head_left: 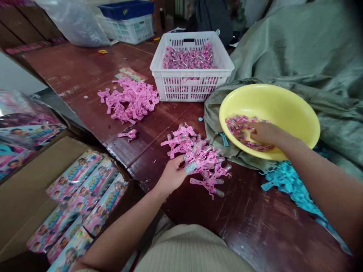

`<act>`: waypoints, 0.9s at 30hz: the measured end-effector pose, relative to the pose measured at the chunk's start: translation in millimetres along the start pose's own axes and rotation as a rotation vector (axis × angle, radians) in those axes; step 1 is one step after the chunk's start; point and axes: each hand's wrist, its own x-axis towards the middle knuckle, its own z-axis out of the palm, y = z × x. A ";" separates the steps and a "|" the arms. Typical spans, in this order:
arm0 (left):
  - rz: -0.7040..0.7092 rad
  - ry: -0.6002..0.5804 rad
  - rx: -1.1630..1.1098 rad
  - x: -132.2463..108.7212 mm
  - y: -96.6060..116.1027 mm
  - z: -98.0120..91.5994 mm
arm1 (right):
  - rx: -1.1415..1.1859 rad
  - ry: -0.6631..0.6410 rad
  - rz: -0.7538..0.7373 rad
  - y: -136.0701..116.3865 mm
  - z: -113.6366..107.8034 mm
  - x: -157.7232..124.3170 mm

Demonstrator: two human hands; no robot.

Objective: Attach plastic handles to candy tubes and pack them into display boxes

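While right hand (262, 134), grip hidden, lies in a yellow basin (272, 98), left hand (171, 175) pinches pink plastic pieces (198, 153)

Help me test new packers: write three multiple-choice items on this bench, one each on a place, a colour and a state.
1. Where does the yellow plastic basin sit?
A. Inside the white crate
B. On grey-green cloth
C. On the floor

2. What colour are the forked plastic pieces by the left hand?
A. Pink
B. Teal
C. Yellow

3. What state is the cardboard carton in?
A. Taped shut
B. Upside down
C. Open, with printed packs showing

Answers:
1. B, the cloth bunches beneath the basin.
2. A, the pieces are plainly pink.
3. C, the packs lie exposed in the carton.
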 end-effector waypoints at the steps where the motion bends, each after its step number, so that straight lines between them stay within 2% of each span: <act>1: -0.022 0.005 -0.033 -1.4 1.3 -2.1 | -0.029 0.041 0.019 -18.4 -2.1 -4.3; 3: -0.078 0.008 -0.117 -4.6 5.2 -5.0 | -0.045 0.069 0.064 -65.8 2.0 -17.1; 4: -0.109 0.002 -0.159 -5.9 7.5 -5.6 | 0.029 0.026 0.123 -92.2 8.6 -25.0; 5: -0.132 -0.009 -0.196 -6.9 9.9 -5.5 | 0.172 -0.083 0.118 -117.9 17.7 -33.0; 7: -0.139 -0.056 -0.241 -7.8 13.8 -3.8 | 0.243 -0.183 0.028 -160.3 39.3 -46.6; 9: -0.096 -0.105 -0.240 -7.7 15.5 -1.6 | 0.225 -0.204 -0.064 -184.3 58.0 -54.6; 12: -0.007 -0.142 -0.151 -8.3 14.1 -0.7 | 0.196 -0.181 -0.125 -192.2 71.0 -57.6; 15: 0.104 -0.090 0.055 -11.8 11.8 -3.7 | 0.216 -0.216 -0.087 -190.7 74.4 -56.6; 17: 0.214 -0.006 0.240 -14.5 12.2 -6.6 | 0.286 -0.294 0.052 -191.2 78.6 -56.2; 19: 0.335 0.054 0.406 -15.7 14.6 -9.7 | 0.385 -0.390 0.297 -191.9 84.7 -56.0; 21: 0.419 0.061 0.504 -14.8 17.9 -12.7 | 0.444 -0.446 0.498 -191.7 89.9 -54.9; 22: 0.435 0.061 0.531 -13.8 19.5 -14.2 | 0.447 -0.432 0.536 -191.4 91.3 -53.7; 23: 0.438 0.069 0.555 -12.5 21.0 -15.9 | 0.436 -0.400 0.523 -191.2 91.6 -52.2; 27: 0.452 0.101 0.668 -2.8 22.4 -23.3 | 0.328 -0.271 0.293 -191.8 87.8 -44.2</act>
